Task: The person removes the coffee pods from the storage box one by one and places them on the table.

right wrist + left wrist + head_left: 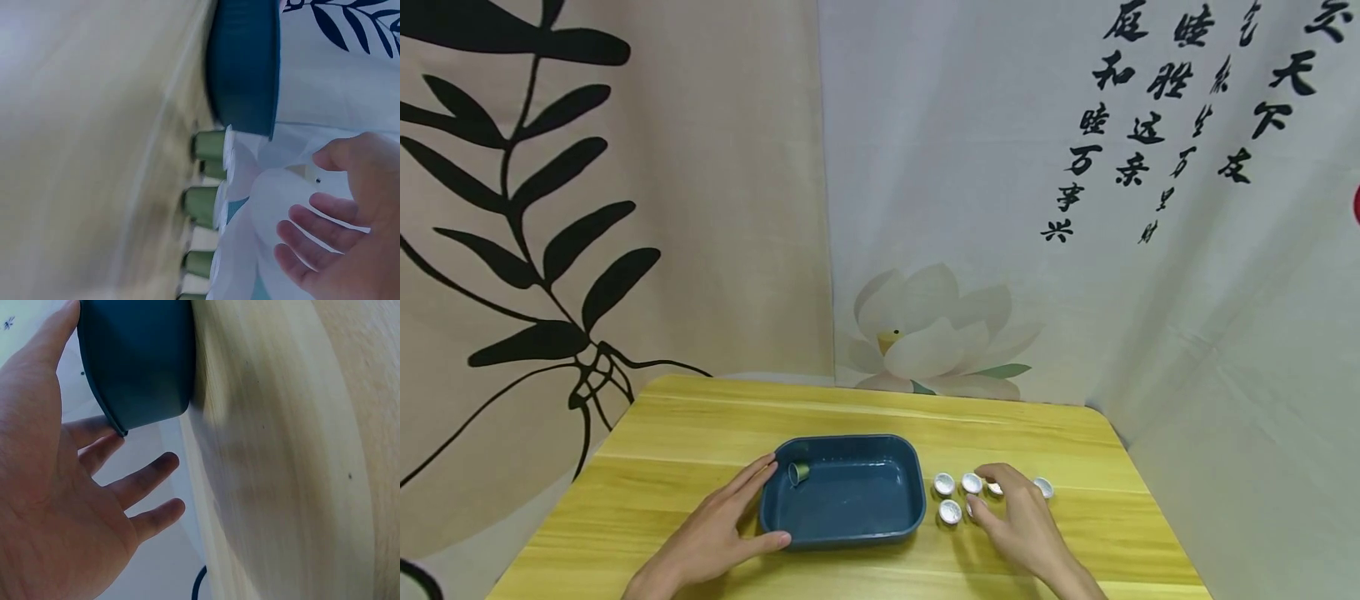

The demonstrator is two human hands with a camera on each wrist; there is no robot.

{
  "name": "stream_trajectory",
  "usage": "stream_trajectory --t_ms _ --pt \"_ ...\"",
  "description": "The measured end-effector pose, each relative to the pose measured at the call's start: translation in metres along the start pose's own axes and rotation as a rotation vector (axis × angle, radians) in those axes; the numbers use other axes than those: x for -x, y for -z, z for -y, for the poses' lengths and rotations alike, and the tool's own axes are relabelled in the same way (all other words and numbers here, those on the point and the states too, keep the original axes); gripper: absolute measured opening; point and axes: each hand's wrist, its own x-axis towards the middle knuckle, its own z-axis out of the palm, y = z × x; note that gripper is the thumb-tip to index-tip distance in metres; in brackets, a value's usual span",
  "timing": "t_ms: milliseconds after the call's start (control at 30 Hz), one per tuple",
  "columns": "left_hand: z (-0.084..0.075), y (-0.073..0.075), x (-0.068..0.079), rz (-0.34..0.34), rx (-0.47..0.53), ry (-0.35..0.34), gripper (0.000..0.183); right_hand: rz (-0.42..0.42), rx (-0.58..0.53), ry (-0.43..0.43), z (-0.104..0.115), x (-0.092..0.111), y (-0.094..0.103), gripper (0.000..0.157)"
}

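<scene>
A dark blue rectangular tray sits on the table, with one green coffee capsule tipped on its side in the left part. My left hand spans the tray's left end, fingers spread, thumb by the near corner and fingertips at the far one. In the left wrist view, two of its fingers stand free of the rim. To the right of the tray stand several green coffee capsules with white lids up. Over them hovers my right hand, thumb and fingers apart, holding nothing; it partly hides some capsules.
The wood-grain table ends at the back against a printed curtain. More hanging cloth borders the right side. A dark curved object shows at the lower left, off the table.
</scene>
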Motion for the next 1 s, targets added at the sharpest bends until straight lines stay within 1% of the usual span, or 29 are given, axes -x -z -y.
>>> stream_trajectory --t_ms 200,333,433,733,833,1000 --pt "0.000 0.001 0.001 0.009 0.006 0.002 0.110 0.001 -0.015 0.090 0.021 -0.018 -0.007 0.031" --pt "0.000 0.001 0.001 0.009 0.008 -0.001 0.109 0.034 -0.049 0.126 0.035 -0.030 -0.013 0.033" --pt "0.000 0.001 0.001 0.009 0.004 -0.001 0.109 0.086 -0.086 0.144 0.045 -0.038 -0.016 0.037" --pt "-0.003 0.000 0.002 0.008 0.013 -0.007 0.110 0.291 -0.200 0.245 0.066 -0.059 -0.026 0.044" --pt "-0.003 0.000 0.001 0.010 0.010 -0.007 0.110 0.339 -0.207 0.274 0.072 -0.065 -0.030 0.045" --pt "-0.004 0.000 0.001 0.004 -0.003 -0.006 0.111 0.402 -0.186 0.312 0.082 -0.076 -0.039 0.048"
